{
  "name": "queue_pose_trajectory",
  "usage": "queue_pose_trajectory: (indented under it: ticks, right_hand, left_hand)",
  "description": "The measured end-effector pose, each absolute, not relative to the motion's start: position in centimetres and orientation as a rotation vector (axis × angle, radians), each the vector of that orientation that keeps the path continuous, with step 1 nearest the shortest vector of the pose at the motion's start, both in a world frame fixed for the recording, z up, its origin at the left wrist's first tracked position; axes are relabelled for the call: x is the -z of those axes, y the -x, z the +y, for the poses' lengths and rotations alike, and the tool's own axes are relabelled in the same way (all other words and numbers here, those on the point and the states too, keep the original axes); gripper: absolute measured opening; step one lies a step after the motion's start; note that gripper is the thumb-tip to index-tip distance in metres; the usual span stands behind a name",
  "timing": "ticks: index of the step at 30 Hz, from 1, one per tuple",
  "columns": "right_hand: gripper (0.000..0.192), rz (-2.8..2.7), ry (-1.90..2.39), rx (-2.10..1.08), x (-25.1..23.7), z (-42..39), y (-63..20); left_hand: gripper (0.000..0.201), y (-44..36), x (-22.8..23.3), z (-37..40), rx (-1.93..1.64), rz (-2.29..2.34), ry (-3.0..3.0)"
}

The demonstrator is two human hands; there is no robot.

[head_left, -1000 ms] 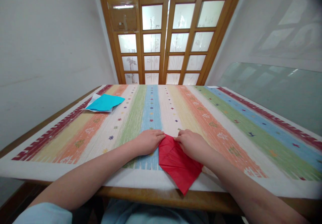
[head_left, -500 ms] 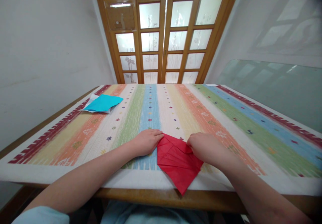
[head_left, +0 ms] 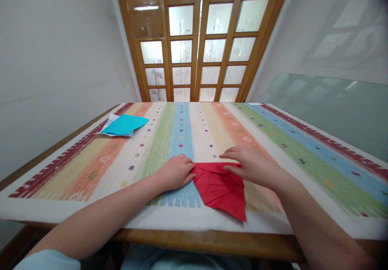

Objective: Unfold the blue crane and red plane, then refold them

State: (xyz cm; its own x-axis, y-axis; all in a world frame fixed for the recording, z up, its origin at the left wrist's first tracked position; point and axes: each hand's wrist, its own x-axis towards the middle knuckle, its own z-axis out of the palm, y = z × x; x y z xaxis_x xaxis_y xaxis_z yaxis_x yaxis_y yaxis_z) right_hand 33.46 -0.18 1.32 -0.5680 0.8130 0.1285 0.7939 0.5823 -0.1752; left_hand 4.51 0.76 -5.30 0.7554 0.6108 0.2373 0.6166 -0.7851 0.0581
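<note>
A piece of red folded paper (head_left: pixel 222 187) lies near the front edge of the table, several creases fanning across it. Its upper edge runs almost level, and one point hangs toward me at the lower right. My left hand (head_left: pixel 178 172) pinches the paper's upper left corner between thumb and fingers. Over the upper right part is my right hand (head_left: pixel 253 165), its fingers stretched out and parted from the thumb. That thumb rests on or just above the red sheet; the exact contact is unclear.
A blue sheet of paper (head_left: pixel 125 124) lies on white paper (head_left: pixel 112 117) at the far left. Under everything is a striped tablecloth (head_left: pixel 154 150). Wooden doors with glass panes (head_left: pixel 198 45) stand beyond the table, and a greenish glass panel (head_left: pixel 333 108) leans along the right wall.
The red paper has turned, its lower point swinging to the right and its top edge becoming level. My right hand has opened from a pinch. The left stays at the upper left corner.
</note>
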Motion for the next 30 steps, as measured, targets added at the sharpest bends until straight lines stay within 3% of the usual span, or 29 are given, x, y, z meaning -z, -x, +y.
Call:
queue_pose_trajectory:
  ticks: [3,13,30]
  right_hand:
    - [0.022,-2.734,1.185,-0.267,-0.9,-0.5,-31.8]
    - [0.011,-2.782,1.326,-0.231,1.4,0.8,-31.1]
    - [0.021,-2.803,1.133,-0.246,1.6,1.3,-30.5]
  left_hand:
    - [0.032,-4.5,5.4,0.5,0.357,-1.061,2.865]
    - [0.024,-5.2,5.9,0.8,0.533,-0.931,2.938]
    - [0.036,-5.5,5.6,0.9,0.368,-0.854,3.078]
